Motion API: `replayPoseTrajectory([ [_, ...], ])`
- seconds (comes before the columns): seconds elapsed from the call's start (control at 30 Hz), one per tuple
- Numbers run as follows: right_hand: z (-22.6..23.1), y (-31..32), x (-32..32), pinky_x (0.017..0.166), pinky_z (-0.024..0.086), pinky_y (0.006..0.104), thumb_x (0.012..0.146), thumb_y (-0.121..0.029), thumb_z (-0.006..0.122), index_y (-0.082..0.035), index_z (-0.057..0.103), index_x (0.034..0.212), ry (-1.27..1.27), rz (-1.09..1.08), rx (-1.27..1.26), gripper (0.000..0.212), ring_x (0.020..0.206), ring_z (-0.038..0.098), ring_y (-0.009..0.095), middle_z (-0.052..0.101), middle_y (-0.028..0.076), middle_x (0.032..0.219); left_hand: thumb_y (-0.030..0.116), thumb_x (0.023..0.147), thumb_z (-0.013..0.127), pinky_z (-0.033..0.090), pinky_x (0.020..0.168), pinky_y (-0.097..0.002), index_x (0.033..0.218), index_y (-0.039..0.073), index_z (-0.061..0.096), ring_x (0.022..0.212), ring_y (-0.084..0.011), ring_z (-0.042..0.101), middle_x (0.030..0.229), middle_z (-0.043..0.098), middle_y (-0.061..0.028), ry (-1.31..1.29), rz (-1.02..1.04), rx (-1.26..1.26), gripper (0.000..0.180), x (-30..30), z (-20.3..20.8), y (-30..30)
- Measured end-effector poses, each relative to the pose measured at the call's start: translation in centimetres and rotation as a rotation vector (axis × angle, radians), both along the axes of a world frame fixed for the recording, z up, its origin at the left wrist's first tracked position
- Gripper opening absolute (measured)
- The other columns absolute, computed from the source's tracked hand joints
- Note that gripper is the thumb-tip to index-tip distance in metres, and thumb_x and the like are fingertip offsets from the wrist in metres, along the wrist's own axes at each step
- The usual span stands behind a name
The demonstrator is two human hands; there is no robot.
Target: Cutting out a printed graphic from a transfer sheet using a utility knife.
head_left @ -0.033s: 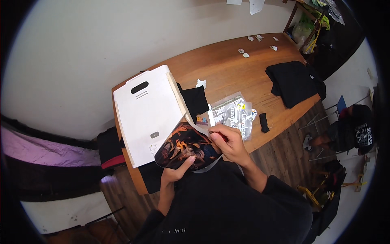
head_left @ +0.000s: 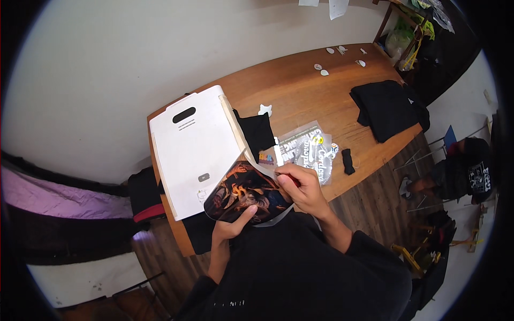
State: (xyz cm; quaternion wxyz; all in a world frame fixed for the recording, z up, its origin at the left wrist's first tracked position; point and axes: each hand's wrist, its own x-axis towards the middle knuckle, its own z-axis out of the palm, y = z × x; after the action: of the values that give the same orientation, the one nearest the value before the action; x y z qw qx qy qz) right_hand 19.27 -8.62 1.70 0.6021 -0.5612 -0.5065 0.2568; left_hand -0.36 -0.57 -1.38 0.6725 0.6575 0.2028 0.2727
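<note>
My left hand (head_left: 235, 224) grips the lower edge of a printed transfer sheet (head_left: 241, 192), its thumb lying on top of the dark picture with orange shapes. The sheet is bent, and part of its pale, see-through backing shows along the right side. My right hand (head_left: 304, 187) is closed round a small red-handled tool (head_left: 293, 180) at the sheet's right edge. The fingers hide most of the tool, so its kind is unclear. Just beyond the sheet is a white, flat-topped machine (head_left: 198, 144) with a dark oval slot, and black cloth (head_left: 258, 131) lies beside it.
Clear printed films (head_left: 305, 152) overlap on the wooden table (head_left: 292, 96) beside a small black rolled item (head_left: 348, 161). Folded black garments (head_left: 384, 109) sit at the right end. White scraps (head_left: 324, 73) lie at the back. Another person (head_left: 471, 171) is off to the right.
</note>
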Motion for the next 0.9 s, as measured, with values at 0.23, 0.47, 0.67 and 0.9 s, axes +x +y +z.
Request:
replayPoseTrajectory([
  [0.23, -0.1, 0.1, -0.1, 0.055, 0.040, 0.0234, 0.088, -0.004, 0.054, 0.004, 0.059, 0.091, 0.015, -0.015, 0.106, 0.010, 0.059, 0.050, 0.011, 0.057, 0.007, 0.071, 0.001, 0.083, 0.064, 0.046, 0.088, -0.0281, 0.112, -0.004, 0.058, 0.099, -0.0161, 0.059, 0.109, 0.063, -0.0096, -0.062, 0.110, -0.042, 0.029, 0.2, 0.2, -0.3],
  [0.47, -0.4, 0.2, -0.2, 0.054, 0.040, 0.0229, 0.088, -0.004, 0.054, 0.004, 0.059, 0.091, -0.034, -0.028, 0.060, 0.009, 0.059, 0.050, 0.010, 0.056, 0.007, 0.071, 0.000, 0.082, 0.064, 0.046, 0.087, -0.0282, 0.107, -0.004, 0.061, 0.097, -0.0162, 0.060, 0.106, 0.064, -0.0097, -0.023, 0.110, 0.000, 0.026, 0.0, -0.2, -0.1],
  [0.67, -0.5, 0.4, -0.2, 0.051, 0.039, 0.0220, 0.088, -0.003, 0.054, 0.004, 0.058, 0.091, -0.027, -0.028, 0.058, 0.009, 0.056, 0.049, 0.009, 0.056, 0.006, 0.071, -0.003, 0.080, 0.064, 0.046, 0.089, -0.0300, 0.115, -0.003, 0.053, 0.099, -0.0173, 0.059, 0.109, 0.061, -0.0106, -0.059, 0.032, 0.108, 0.037, -0.2, -0.6, 0.3],
  [0.9, -0.3, 0.3, -0.2, 0.054, 0.040, 0.0230, 0.088, -0.004, 0.055, 0.004, 0.059, 0.092, -0.025, -0.029, 0.033, 0.009, 0.059, 0.050, 0.010, 0.056, 0.007, 0.071, -0.003, 0.080, 0.065, 0.046, 0.089, -0.0299, 0.115, -0.003, 0.053, 0.099, -0.0170, 0.059, 0.108, 0.061, -0.0102, 0.007, -0.027, 0.063, 0.037, -0.3, -0.9, 0.3],
])
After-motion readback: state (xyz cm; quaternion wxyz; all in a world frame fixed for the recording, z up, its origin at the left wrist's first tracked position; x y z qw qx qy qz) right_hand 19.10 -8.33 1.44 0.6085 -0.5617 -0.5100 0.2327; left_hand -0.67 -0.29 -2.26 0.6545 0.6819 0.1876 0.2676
